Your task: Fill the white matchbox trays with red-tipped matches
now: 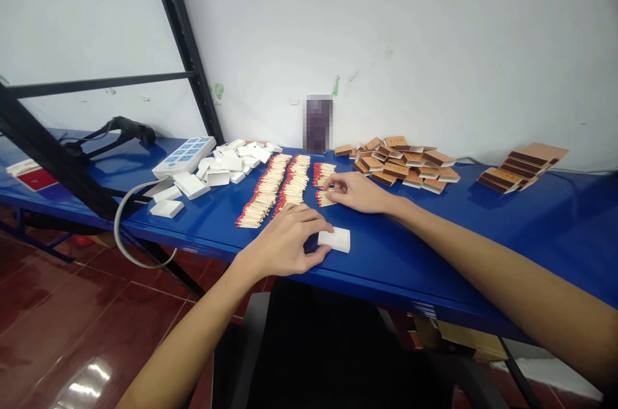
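Note:
A small white matchbox tray (pixel 337 240) lies on the blue table near its front edge. Thumb and fingers of my left hand (pixel 287 240) grip its left end. Beyond it, my right hand (pixel 356 192) has its fingers curled together at a short pile of red-tipped matches (pixel 324 198), pinching some; the fingertips partly hide them. Another short bunch of matches (pixel 322 172) lies just behind. Left of these run two long rows of matches, a nearer-to-hand row (pixel 295 180) and an outer row (pixel 264 193).
White trays (pixel 232 161) are heaped at the left beside a white power strip (pixel 186 156) with a looping cable. Orange-brown matchbox sleeves (pixel 398 163) pile up at the back right, with more stacked sleeves (pixel 521 167) farther right. A dark pixelated object (pixel 318 125) stands against the wall.

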{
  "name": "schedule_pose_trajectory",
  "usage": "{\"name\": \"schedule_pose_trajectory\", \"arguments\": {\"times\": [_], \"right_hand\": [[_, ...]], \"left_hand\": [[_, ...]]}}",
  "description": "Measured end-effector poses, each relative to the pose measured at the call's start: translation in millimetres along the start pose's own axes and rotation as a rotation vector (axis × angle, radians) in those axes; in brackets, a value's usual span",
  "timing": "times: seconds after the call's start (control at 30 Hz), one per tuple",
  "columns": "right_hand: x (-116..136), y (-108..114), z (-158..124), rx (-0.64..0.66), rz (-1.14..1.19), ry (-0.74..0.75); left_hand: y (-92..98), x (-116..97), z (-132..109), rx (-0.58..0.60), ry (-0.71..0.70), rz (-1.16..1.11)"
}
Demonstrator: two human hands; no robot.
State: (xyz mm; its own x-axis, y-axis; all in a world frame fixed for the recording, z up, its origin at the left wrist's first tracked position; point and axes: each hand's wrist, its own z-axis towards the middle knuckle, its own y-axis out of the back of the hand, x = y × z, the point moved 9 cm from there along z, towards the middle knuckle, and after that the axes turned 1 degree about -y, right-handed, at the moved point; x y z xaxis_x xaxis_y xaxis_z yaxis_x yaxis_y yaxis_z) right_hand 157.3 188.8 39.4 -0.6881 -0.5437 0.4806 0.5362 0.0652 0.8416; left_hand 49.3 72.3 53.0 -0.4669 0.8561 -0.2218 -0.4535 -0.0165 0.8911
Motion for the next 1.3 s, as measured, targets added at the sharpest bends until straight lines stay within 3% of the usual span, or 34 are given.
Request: {"name": "schedule_pose_trajectory", "arguments": {"times": [0.13,1.3], "right_hand": [[1.7,-2.0,-4.7,0.066,0.074,0.008],[2.7,-0.3,-4.8,-0.033,0.014,0.005]], "left_hand": [[-0.7,0.9,-0.1,0.004,0.004,0.003],[-1.0,1.9,-0.9,-0.008,0.005,-0.009]]}}
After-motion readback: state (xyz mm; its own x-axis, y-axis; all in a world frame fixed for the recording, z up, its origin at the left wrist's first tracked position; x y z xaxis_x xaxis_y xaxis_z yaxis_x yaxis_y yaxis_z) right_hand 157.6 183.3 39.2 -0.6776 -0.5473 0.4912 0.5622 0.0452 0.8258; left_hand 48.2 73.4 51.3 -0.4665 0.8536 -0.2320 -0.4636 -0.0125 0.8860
